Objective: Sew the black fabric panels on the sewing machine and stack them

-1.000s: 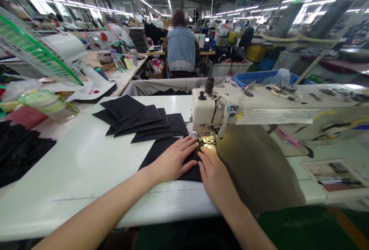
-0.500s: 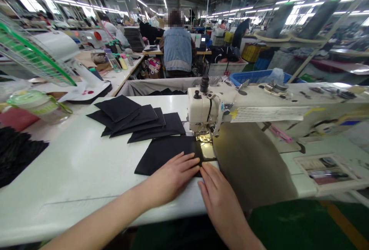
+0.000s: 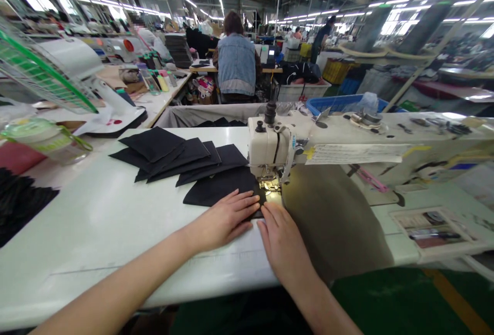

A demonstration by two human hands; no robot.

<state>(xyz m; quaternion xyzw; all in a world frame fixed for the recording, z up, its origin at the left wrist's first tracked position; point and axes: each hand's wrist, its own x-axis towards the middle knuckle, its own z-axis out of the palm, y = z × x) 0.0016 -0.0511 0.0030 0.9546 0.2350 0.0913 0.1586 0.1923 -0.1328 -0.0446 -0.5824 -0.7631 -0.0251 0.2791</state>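
Observation:
A black fabric piece (image 3: 216, 187) lies flat on the pale table, its right edge under the needle area of the white sewing machine (image 3: 266, 144). My left hand (image 3: 227, 219) rests flat on the piece's near side, fingers stretched toward the presser foot (image 3: 270, 186). At the near right corner, my right hand (image 3: 280, 232) touches the fabric with its fingertips, thumb held apart. Several more black fabric pieces (image 3: 165, 152) lie overlapped beyond, touching the piece under my hand. The needle itself is too small to make out.
On the left stand a fan (image 3: 73, 83), a lidded plastic jar (image 3: 46, 139) and a heap of black fabric (image 3: 23, 204). A small tray (image 3: 436, 232) with tools is set into the table at right. Behind the machine is a blue basket (image 3: 339, 102). A person (image 3: 236, 62) sits ahead.
The black fabric piece has moved away from me, further under the machine, and pushes against the overlapped pieces. Both my hands have slid forward with it.

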